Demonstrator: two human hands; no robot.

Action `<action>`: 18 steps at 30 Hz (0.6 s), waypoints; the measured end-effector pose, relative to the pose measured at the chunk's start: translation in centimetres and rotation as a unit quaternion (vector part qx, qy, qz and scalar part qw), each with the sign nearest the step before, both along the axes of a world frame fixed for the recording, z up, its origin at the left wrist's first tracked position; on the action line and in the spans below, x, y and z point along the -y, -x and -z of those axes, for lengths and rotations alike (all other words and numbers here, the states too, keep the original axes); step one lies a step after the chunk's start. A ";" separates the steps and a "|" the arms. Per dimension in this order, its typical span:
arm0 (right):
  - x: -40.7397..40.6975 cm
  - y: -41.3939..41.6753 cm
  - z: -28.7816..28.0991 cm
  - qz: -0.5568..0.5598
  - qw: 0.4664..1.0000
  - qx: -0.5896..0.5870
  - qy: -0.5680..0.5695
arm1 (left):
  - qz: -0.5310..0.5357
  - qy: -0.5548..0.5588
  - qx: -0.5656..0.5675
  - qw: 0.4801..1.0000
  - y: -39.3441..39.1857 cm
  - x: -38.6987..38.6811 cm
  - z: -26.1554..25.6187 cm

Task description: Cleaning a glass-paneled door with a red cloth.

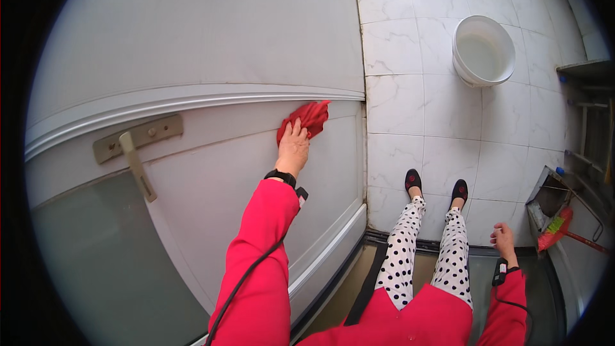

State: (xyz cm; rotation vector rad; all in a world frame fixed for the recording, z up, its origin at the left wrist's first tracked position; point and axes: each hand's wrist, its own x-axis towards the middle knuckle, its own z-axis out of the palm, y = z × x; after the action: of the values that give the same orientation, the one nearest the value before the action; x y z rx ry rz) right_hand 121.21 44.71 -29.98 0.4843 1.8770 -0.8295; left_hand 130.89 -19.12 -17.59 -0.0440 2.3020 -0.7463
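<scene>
My left hand [294,146] presses a bunched red cloth [314,117] against the lower panel of a white door [230,158], just under the edge of its frame. The fingers are spread over the cloth. A metal door handle [138,166] on a long backplate is farther left on the same door. My right hand [503,239] hangs low at my right side with its fingers loosely curled, and nothing can be seen in it. Both wrists carry black straps with small cabled devices.
A white plastic bucket [484,53] holding cloudy liquid stands on the marbled floor tiles [394,105]. At the right are a metal dustpan [547,197], a red broom [557,228] and a dark metal rack [593,129]. A dark threshold track [432,246] crosses beneath my legs.
</scene>
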 end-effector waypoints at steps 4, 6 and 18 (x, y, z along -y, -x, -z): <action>-0.6 -4.1 2.3 -0.044 0.998 0.036 0.000 | -0.007 -0.024 0.051 0.998 -0.2 -0.9 4.9; -0.7 -6.0 2.3 -0.049 0.997 0.063 -0.016 | -0.023 -0.052 0.069 0.996 -1.7 -0.9 6.9; -3.1 -5.7 3.2 -0.077 0.997 0.014 -0.015 | -0.002 0.008 -0.087 0.996 2.6 -1.1 -4.3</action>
State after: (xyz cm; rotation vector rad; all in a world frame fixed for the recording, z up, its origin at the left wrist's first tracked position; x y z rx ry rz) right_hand 126.86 47.81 -33.19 0.3620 1.8765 -0.6890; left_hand 128.27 -18.01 -13.28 -0.1251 2.4601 -0.7853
